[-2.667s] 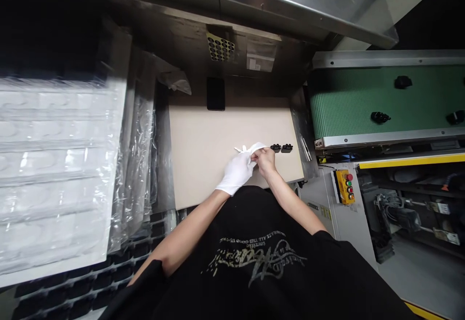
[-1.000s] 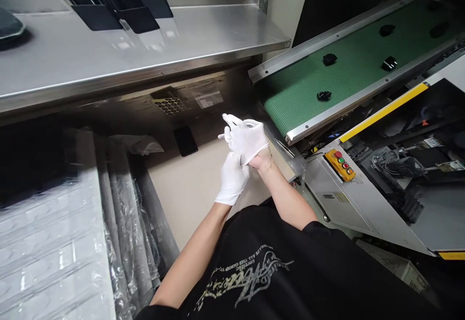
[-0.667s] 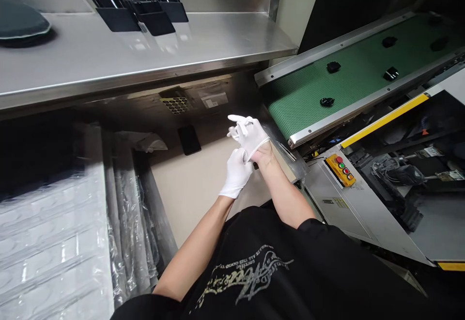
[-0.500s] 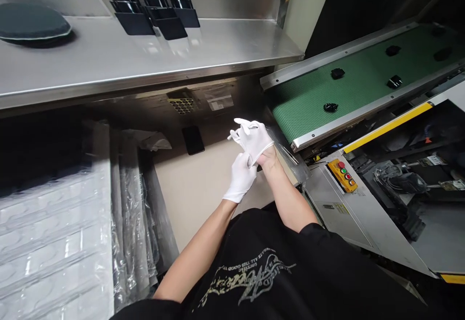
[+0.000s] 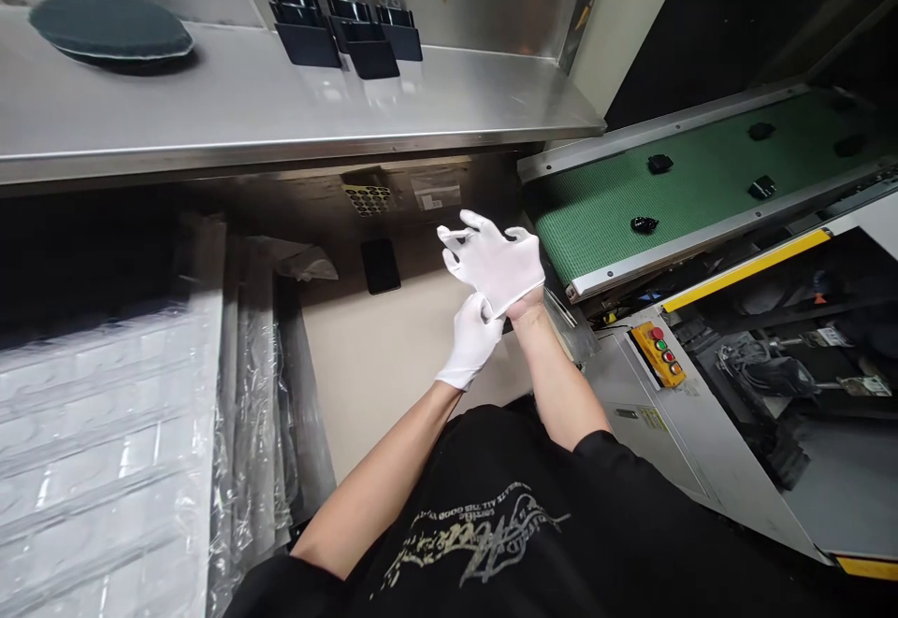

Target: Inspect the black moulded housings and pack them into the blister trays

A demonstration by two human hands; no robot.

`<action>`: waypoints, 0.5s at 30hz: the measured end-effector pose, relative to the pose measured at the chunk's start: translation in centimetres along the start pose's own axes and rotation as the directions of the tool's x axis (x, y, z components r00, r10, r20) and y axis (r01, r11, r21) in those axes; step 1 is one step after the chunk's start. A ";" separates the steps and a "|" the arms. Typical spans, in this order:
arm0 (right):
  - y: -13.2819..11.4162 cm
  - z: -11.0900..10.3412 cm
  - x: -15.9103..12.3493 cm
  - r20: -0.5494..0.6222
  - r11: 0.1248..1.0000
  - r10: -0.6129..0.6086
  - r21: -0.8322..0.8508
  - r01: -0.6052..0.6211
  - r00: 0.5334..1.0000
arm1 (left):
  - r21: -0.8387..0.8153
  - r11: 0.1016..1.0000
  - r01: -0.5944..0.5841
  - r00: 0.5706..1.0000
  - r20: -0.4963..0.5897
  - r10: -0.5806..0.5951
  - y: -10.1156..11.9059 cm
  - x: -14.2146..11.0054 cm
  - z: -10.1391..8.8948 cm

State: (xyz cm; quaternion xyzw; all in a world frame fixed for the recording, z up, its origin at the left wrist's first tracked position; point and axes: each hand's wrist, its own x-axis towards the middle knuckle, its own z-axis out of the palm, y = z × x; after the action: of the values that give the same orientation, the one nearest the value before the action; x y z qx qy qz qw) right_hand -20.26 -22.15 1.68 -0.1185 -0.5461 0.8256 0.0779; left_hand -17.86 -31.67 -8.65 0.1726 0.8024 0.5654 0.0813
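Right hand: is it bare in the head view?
No, the right hand is covered by a white glove, and the left hand, also gloved, pinches it near the cuff.

Black shirt (image 5: 596,543), near: small line of lettering (image 5: 475,510), inverted to the camera, reads in part "ALL THIS GOOD"; remainder of line not legible. Large pale script (image 5: 491,543) on the same shirt: not legible with certainty. White label (image 5: 431,202) on the clear bag (image 5: 445,190), far: print too small to read. Yellow label (image 5: 652,419) on the grey cabinet (image 5: 673,454), right: marking present, wording too small to read.
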 end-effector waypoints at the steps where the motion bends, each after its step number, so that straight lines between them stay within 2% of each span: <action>1: -0.5 0.2 -0.2 0.080 0.997 0.000 0.076 -0.006 0.997 | -0.006 1.000 0.000 1.000 0.002 0.000 0.2 -0.2 0.0; 3: -1.1 0.1 -0.3 0.187 0.989 0.040 0.133 -0.066 0.982 | -0.011 1.000 -0.003 1.000 0.009 0.003 0.5 -0.4 0.0; 6: -0.9 -0.5 0.2 0.170 0.996 0.064 0.047 -0.073 0.983 | -0.009 1.000 -0.007 1.000 0.018 0.008 0.9 -0.4 0.2; 9: 0.2 -1.3 1.3 0.058 0.997 -0.064 0.041 0.061 0.996 | 0.006 1.000 -0.015 0.999 0.029 0.015 1.3 -0.3 0.4; 11: 1.4 -1.8 2.2 -0.039 0.995 -0.101 -0.012 0.100 0.994 | 0.031 0.999 -0.031 0.998 0.053 0.029 1.6 -0.2 0.4; 13: 2.7 -2.2 2.9 -0.173 0.985 -0.142 -0.125 0.121 0.975 | 0.074 0.996 -0.053 0.996 0.076 0.047 1.7 0.1 0.2; 15: 3.9 -2.5 3.3 -0.261 0.947 -0.244 -0.272 0.171 0.934 | 0.136 0.988 -0.071 0.996 0.067 0.063 1.8 0.8 -0.4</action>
State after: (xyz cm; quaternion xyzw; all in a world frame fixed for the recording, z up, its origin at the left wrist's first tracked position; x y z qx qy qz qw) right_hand -22.74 -20.57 -3.24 -0.1888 -0.6357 0.7124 0.2296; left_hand -18.41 -31.20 -6.74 0.2222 0.8304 0.5054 0.0751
